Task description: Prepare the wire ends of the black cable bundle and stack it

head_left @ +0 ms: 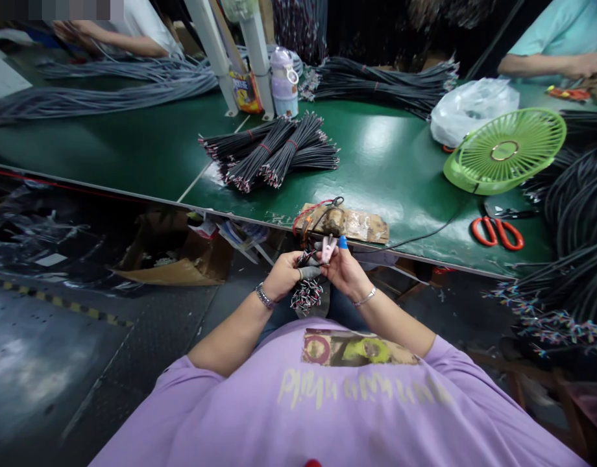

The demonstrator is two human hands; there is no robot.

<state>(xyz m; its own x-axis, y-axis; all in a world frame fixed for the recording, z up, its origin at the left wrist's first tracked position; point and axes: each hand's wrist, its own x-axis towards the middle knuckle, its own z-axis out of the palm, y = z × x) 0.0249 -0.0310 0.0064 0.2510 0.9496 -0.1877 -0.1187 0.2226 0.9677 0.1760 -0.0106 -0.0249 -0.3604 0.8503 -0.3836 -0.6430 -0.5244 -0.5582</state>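
Close to my lap, in front of the table edge, my left hand [283,275] is closed around a bundle of thin black cables [307,296]. Their stripped red, white and black ends point down toward me. A grey cover sits on one of its fingers. Right beside it, my right hand [346,272] pinches a small pale pink clip-like piece [328,249] at the cables' upper end. A blue finger cot [343,242] covers that thumb. Just beyond both hands, a worn wooden block [361,225] with red and black wires lies at the table edge.
Several tied bundles of black cables [279,148] lie on the green table [386,146]. At right are orange-handled scissors [497,232], a green fan [505,150], a plastic bag [474,109] and long cables [578,201]. A bottle [283,84] stands behind. Two other people work across the table.
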